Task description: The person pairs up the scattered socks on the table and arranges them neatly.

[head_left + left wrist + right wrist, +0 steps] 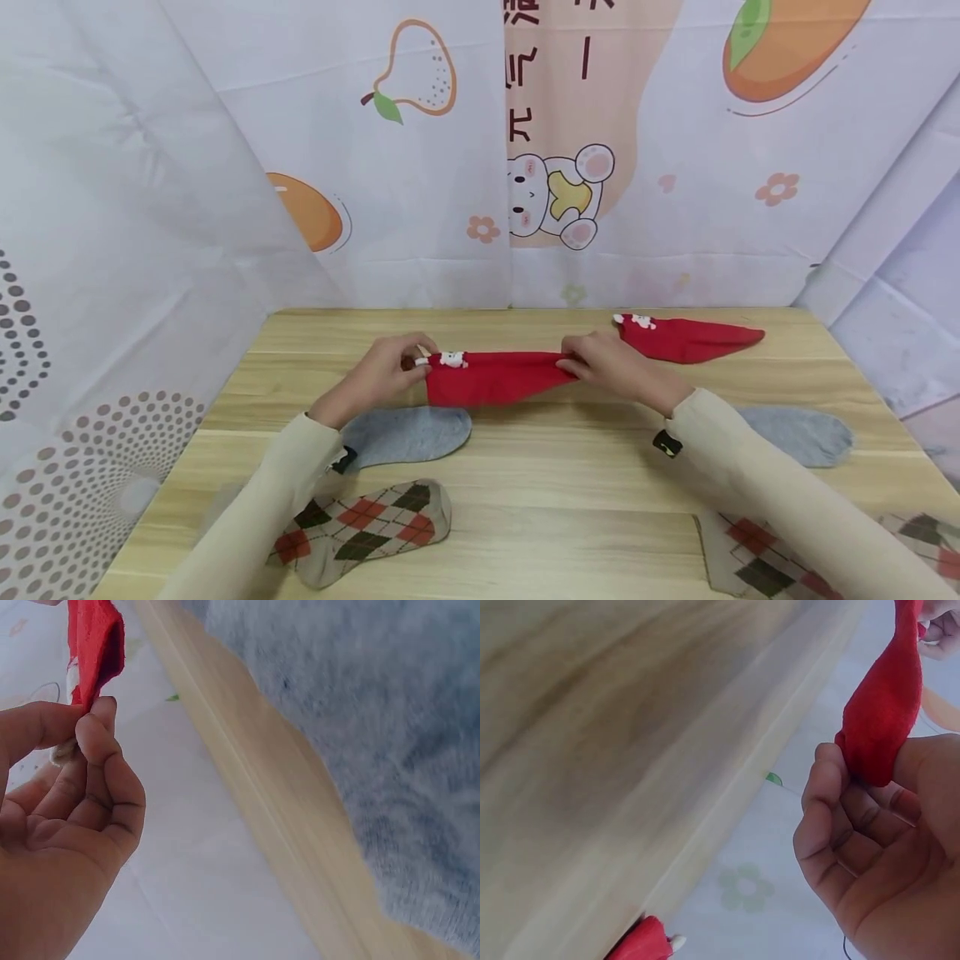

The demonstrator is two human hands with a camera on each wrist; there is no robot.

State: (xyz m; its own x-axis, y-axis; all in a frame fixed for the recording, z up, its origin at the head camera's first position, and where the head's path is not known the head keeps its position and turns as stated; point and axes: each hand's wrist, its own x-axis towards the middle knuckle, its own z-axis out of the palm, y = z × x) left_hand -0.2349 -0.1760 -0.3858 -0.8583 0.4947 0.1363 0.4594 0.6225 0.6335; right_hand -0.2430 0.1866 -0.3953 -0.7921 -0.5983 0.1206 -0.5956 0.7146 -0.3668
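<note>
A red sock (pixel 498 377) with a white figure near its cuff is stretched sideways between both hands, above the table in the head view. The left hand (pixel 384 371) pinches its cuff end between thumb and forefinger, as the left wrist view also shows for the hand (pixel 71 802). At the other end, the right hand (pixel 611 367) pinches the toe; in the right wrist view the red toe (pixel 881 712) sits between thumb and fingers. A second red sock (pixel 693 340) lies flat at the back right, beyond the right hand.
On the wooden table (pixel 570 492) lie a grey sock (pixel 408 435) under the left forearm and another grey sock (pixel 798 435) at right. Argyle socks lie nearer: one (pixel 375 525) at left, one (pixel 757 554) partly under the right sleeve. A printed curtain (pixel 420 183) hangs behind.
</note>
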